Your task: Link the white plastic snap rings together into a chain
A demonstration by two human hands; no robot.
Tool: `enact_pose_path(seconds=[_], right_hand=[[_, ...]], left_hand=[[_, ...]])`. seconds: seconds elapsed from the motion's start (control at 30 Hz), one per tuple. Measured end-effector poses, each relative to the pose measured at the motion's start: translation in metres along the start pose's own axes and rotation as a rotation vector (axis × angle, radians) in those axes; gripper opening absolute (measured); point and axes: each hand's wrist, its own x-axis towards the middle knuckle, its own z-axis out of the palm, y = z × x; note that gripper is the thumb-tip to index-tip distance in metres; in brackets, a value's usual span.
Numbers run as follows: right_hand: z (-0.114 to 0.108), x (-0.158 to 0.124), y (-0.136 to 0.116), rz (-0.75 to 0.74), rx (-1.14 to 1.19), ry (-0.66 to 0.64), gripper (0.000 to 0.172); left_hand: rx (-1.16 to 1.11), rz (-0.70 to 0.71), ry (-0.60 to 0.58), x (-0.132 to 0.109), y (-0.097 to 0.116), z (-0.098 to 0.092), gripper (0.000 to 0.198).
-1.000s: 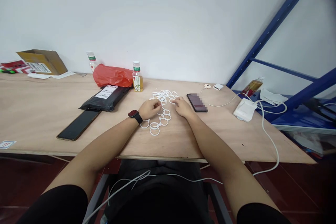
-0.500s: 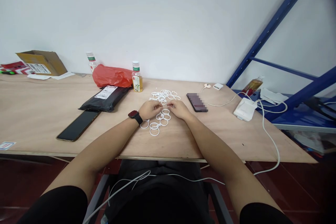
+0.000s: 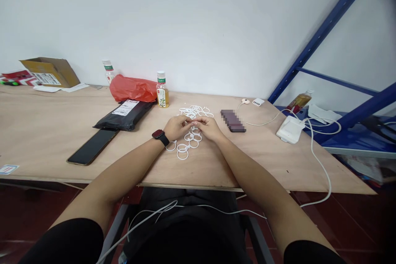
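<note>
My left hand (image 3: 177,127), with a dark watch on its wrist, and my right hand (image 3: 208,127) meet fingertip to fingertip over the wooden table (image 3: 46,132). Both are pinched on a small white ring between them. A chain of linked white rings (image 3: 185,147) trails from the hands toward me on the table. Just beyond the hands lies a loose pile of white rings (image 3: 196,112).
A black phone (image 3: 93,147) and a black parcel (image 3: 124,114) lie left; behind them a red bag (image 3: 133,89) and a small bottle (image 3: 162,95). Another phone (image 3: 233,120) lies right, with a white charger (image 3: 290,129) and cables. A cardboard box (image 3: 49,72) sits far left, blue shelving (image 3: 328,22) right.
My right hand has moved left from the ring pile to meet my left hand, bringing a white ring with it. The left hand has barely shifted.
</note>
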Motion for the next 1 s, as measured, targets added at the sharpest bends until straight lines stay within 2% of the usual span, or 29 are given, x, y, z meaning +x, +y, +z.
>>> enact_pose_path(seconds=[0.23,0.5,0.77,1.0], right_hand=[[0.001,0.000,0.001,-0.032,-0.014,0.007,0.029],[-0.002,-0.001,0.004,-0.093,-0.257,0.086,0.026],[-0.002,-0.006,-0.005,-0.178,-0.452,0.049,0.021],[-0.004,-0.009,-0.009,-0.220,-0.558,0.011,0.018]], left_hand=[[-0.008,-0.001,-0.032,0.000,-0.002,-0.002,0.025],[-0.025,0.018,-0.052,0.001,-0.005,-0.001,0.024],[0.015,0.004,-0.037,0.000,-0.002,-0.002,0.024],[-0.015,0.066,-0.068,0.001,0.000,-0.005,0.027]])
